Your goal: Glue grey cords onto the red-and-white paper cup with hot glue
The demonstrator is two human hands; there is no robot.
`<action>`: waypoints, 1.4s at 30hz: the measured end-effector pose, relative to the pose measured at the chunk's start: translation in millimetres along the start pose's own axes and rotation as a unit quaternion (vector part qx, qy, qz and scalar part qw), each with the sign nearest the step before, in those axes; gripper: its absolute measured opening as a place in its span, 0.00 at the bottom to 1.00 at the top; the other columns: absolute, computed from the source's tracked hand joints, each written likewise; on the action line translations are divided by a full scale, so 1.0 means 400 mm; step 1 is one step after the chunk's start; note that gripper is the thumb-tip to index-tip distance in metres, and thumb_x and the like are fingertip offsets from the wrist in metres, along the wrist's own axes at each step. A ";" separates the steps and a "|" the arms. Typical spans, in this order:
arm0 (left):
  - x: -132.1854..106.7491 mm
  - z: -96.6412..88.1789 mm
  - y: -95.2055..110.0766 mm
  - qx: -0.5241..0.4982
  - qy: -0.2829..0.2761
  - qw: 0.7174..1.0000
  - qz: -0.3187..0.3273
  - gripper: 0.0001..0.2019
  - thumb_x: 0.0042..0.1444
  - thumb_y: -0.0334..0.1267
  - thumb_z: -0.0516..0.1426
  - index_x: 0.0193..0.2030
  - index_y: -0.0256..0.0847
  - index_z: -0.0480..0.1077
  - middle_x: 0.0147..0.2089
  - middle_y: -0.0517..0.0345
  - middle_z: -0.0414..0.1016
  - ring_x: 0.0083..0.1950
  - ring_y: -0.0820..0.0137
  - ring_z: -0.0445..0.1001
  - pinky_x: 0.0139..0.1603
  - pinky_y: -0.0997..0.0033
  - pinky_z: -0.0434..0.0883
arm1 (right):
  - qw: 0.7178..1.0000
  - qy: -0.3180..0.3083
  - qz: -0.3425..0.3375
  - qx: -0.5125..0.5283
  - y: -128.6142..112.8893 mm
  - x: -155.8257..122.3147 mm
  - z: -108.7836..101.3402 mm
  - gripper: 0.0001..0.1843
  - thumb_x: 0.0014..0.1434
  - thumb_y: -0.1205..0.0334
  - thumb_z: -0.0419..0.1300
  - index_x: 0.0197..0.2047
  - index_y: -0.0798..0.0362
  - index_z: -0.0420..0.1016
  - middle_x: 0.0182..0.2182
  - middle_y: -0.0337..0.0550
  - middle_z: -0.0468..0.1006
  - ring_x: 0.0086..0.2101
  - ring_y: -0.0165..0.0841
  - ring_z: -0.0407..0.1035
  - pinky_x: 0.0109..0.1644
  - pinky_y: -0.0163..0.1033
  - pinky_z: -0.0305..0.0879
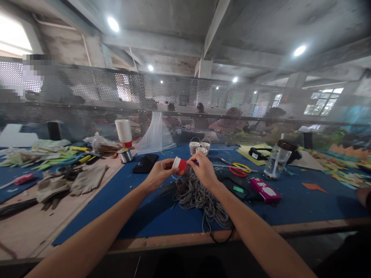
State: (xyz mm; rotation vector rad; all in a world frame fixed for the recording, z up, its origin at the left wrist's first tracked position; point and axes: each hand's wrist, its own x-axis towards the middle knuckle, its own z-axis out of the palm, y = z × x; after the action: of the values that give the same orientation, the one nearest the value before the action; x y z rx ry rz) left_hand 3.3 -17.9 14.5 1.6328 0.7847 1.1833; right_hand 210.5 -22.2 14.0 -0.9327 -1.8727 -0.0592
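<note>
In the middle of the view, my left hand (160, 172) is closed round a red and white paper cup (181, 165), which lies tilted on its side in the air. My right hand (204, 170) pinches at the cup's right end, its fingers together. A small bit of blue shows by those fingers, too little to name. Below both hands lies a tangled heap of grey cord (193, 195) on the blue mat. Just behind my right hand stand several small white cups with thin loop handles (194, 146).
Scissors with red and yellow handles (240, 170), a magenta box (265, 190) and a clear tumbler (276, 160) stand or lie to the right. A black phone (145, 163), stacked paper cups (123, 130), a wire spool (125, 156) and work gloves (88, 180) are left. A perforated metal screen (179, 92) rises behind.
</note>
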 end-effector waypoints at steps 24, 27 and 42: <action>-0.004 0.006 0.008 0.014 0.002 1.000 0.003 0.23 0.44 0.42 0.68 0.47 0.36 0.77 0.45 0.50 0.82 0.45 0.58 0.78 0.50 0.59 0.72 | 1.000 -0.001 0.009 0.011 0.008 0.000 0.004 0.05 0.64 0.61 0.59 0.35 0.51 0.72 0.37 0.43 0.72 0.39 0.34 0.68 0.46 0.39 0.65; -0.004 0.007 0.009 0.016 0.003 1.000 0.001 0.22 0.43 0.42 0.68 0.47 0.36 0.77 0.44 0.49 0.82 0.45 0.58 0.78 0.50 0.59 0.72 | 1.000 -0.002 0.010 0.009 0.008 0.000 0.003 0.05 0.64 0.61 0.59 0.35 0.51 0.72 0.37 0.42 0.72 0.39 0.34 0.68 0.46 0.39 0.65; -0.004 0.003 0.002 0.004 -0.007 1.000 -0.003 0.23 0.44 0.42 0.68 0.47 0.36 0.77 0.45 0.50 0.82 0.45 0.59 0.79 0.50 0.60 0.72 | 1.000 -0.003 0.015 0.022 0.010 0.004 0.002 0.05 0.63 0.62 0.59 0.34 0.51 0.72 0.37 0.43 0.72 0.39 0.35 0.69 0.46 0.39 0.66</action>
State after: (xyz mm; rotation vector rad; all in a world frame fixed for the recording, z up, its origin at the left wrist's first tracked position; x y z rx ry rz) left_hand 3.7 -20.0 14.7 1.6420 0.7851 1.1659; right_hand 212.0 -18.1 13.4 -0.9310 -1.8573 0.0033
